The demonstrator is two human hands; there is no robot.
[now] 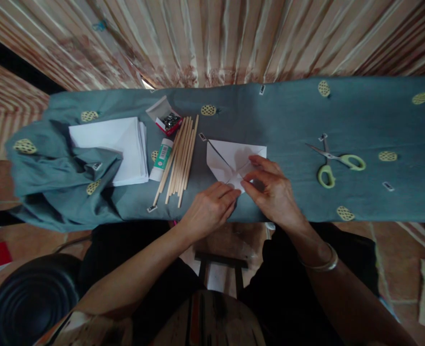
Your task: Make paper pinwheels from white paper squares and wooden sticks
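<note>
A square sheet of white paper (221,150) lies at the table's front edge with a diagonal slit running from its upper left corner toward the middle. My left hand (210,207) is closed on the paper's near side, fingertips close to its centre. With thumb and fingers, my right hand (272,190) pinches a flap of the same sheet at the right of centre. The two hands' fingertips nearly meet and hide part of the paper. To the right, apart from both hands, lie open scissors (328,155) with green handles.
Left of the paper are several thin wooden sticks (181,161), a glue stick (161,160) and an open small box (167,119) of metal pieces. Farther left, a stack of white paper (113,146) lies partly under the bunched tablecloth (64,185). A pleated curtain (219,43) hangs behind.
</note>
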